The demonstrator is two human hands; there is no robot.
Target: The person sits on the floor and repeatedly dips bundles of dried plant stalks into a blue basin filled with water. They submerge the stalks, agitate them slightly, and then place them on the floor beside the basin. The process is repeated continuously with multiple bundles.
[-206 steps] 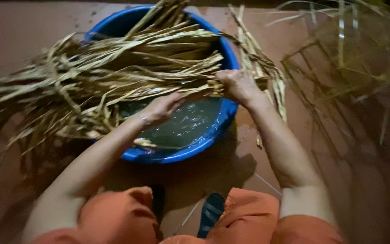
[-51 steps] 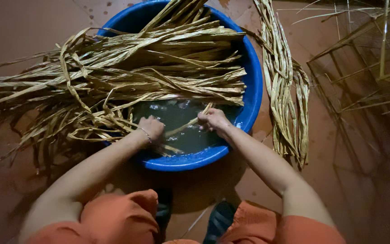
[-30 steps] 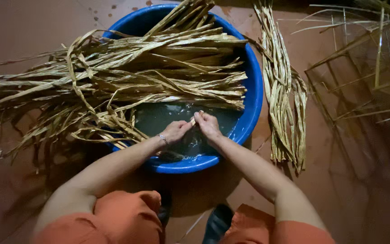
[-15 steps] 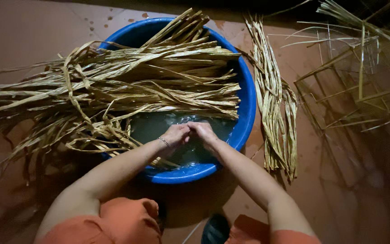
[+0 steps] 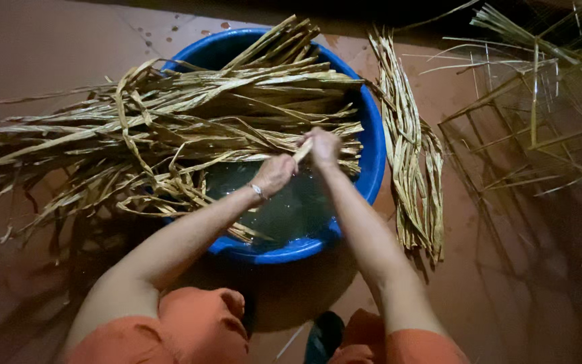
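Heap of dry leaves (image 5: 170,135) lies across blue tub (image 5: 372,168) of water, spilling left. Smaller bundle (image 5: 409,155) on floor, right. Left hand (image 5: 274,174) and right hand (image 5: 322,146), both closed, pinch one strip (image 5: 302,151) over the water.

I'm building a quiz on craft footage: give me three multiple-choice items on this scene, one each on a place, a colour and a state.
1. Where does the separate bundle of strips lie?
A. on the floor right of the basin
B. inside the basin
C. on the person's lap

2. What colour is the basin?
A. green
B. blue
C. white

3. What do the left hand and right hand do?
A. rest on the floor
B. hold one strip between them
C. grip the basin's rim

Answers: 1 A, it rests on the floor tiles; 2 B, the rim shows blue; 3 B, both hands meet on a strip above the water.
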